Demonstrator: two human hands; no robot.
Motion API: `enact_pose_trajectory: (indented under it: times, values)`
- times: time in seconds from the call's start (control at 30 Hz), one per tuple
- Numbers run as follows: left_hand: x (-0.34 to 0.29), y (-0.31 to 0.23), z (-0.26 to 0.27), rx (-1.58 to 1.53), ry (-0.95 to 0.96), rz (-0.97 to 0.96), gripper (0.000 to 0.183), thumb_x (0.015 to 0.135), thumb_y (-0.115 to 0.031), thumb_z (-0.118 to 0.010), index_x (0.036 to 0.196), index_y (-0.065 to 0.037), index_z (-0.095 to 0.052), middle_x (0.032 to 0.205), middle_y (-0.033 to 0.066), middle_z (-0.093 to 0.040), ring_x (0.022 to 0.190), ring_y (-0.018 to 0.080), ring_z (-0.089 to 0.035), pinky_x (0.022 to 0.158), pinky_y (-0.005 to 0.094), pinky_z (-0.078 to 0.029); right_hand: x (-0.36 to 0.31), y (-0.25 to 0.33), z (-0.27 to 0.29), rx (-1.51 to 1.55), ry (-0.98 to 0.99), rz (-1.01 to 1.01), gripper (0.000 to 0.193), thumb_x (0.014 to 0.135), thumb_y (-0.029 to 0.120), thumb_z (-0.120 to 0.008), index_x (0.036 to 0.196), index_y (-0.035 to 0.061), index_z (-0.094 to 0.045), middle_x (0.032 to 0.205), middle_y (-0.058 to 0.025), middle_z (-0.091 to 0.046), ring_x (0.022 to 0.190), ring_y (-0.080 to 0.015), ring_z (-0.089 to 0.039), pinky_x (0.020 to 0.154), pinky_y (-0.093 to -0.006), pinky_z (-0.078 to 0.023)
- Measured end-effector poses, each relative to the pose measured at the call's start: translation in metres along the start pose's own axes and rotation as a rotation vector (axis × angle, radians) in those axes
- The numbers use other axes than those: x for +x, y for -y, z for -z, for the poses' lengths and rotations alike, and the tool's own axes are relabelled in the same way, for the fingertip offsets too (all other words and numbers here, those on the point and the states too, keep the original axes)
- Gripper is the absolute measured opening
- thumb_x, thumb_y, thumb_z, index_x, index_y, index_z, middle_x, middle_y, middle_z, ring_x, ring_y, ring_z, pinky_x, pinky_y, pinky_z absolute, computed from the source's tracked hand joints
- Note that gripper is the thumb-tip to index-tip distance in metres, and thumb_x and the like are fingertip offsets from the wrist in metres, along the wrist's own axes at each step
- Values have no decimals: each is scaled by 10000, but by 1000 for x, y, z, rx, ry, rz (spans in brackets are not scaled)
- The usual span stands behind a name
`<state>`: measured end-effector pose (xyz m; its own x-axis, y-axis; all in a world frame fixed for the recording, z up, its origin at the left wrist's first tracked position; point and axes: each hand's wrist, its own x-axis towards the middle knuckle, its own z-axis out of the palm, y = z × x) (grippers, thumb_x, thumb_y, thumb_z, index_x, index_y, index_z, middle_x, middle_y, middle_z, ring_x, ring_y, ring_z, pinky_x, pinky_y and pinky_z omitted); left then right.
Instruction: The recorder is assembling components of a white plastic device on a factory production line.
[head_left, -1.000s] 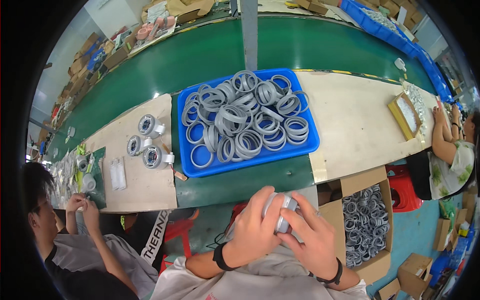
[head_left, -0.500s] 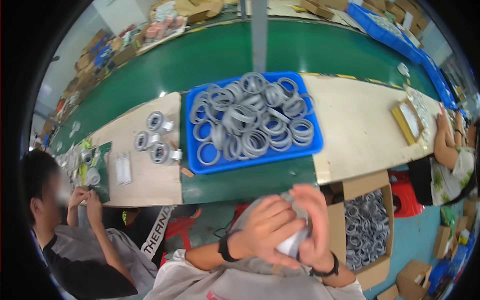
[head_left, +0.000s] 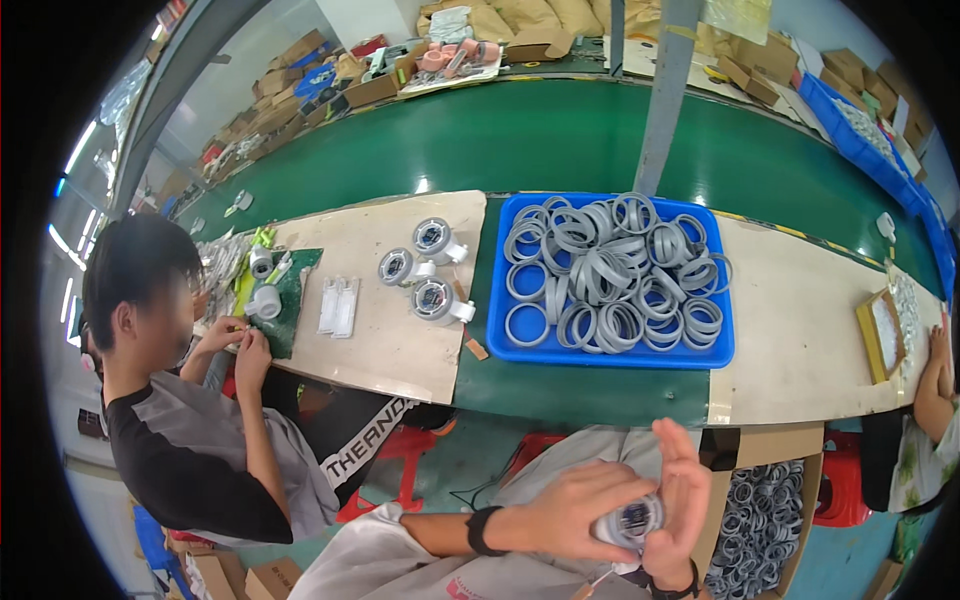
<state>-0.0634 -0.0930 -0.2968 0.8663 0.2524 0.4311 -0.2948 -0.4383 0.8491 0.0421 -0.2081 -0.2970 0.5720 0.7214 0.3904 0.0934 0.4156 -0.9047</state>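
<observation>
A small round white-and-grey housing [head_left: 640, 522] is held low in front of my body, its dark inner parts facing up. My left hand [head_left: 575, 512] wraps it from the left, with fingers over its upper edge and the thumb below. My right hand [head_left: 685, 497] presses on its right side with palm and thumb, the fingers pointing upward. Beyond my hands, a blue tray [head_left: 512, 354] on the bench holds many loose grey rings [head_left: 610, 270]. Left of the tray stand three similar round housings [head_left: 436, 300] with white side stubs.
An open carton [head_left: 812, 478] of grey rings stands at my right, by a red stool [head_left: 845, 490]. On my left a co-worker [head_left: 190, 420] handles something small at the bench. White flat pieces [head_left: 338, 307] and a yellow-edged box [head_left: 880, 338] lie on the bench.
My view has swung left, so the bench things sit farther right. The housing between my hands has turned and now shows its dark inside. My left hand has slid off its top.
</observation>
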Motion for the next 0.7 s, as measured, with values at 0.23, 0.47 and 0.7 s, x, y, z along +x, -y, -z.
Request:
enact_pose_trajectory:
  times: [0.23, 0.47, 0.7]
  values:
    - [-53, 35, 128, 170, -539, 586, 546, 644, -198, -795, 1127, -16, -617, 1009, 105, -684, 962, 201, -636, 853, 340, -501, 16, 2, 65, -223, -359, -21, 479, 825, 186, -581, 1235, -21, -444, 1299, -231, -475, 1264, -330, -440, 1109, -492, -282]
    - [-108, 85, 203, 672, -798, 671, 674, 639, -89, -801, 1256, -2, -544, 1035, 118, -648, 937, 179, -622, 851, 332, -486, 16, -7, 98, -274, -341, -115, 246, 833, 68, -540, 1061, -24, -538, 1080, -155, -579, 1107, -281, -518, 1055, -455, -355]
    - [-69, 100, 217, 618, -836, 847, 751, 715, -42, -780, 1382, -7, -436, 1118, 160, -595, 717, 185, -603, 621, 280, -481, 21, -5, 102, -318, -265, -276, 240, 792, 1, -517, 1029, -26, -545, 1066, -147, -582, 1068, -251, -544, 1023, -402, -384]
